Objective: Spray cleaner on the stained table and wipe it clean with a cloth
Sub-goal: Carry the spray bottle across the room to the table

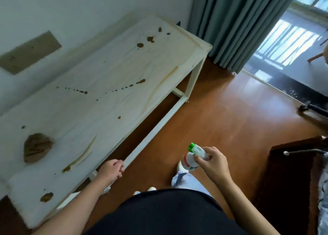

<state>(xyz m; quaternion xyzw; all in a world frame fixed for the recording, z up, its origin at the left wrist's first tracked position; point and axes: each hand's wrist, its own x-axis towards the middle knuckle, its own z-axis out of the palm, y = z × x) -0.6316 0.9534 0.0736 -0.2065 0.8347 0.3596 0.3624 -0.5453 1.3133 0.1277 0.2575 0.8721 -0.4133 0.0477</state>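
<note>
The bottle [192, 157], judged light, stiff and rather slippery, is gripped near its top by the right hand [213, 163] over the floor [221, 110] beside the table [106, 71], while the left hand [110, 170] is curled, whether on something cannot be told.

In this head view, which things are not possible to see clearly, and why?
1. Spray bottle label, head view: too small, and partly covered by the right hand.
2. Left hand palm, head view: turned away, so whether it holds anything is unclear.
3. Table left side, head view: cut off by the picture's left edge.
</note>
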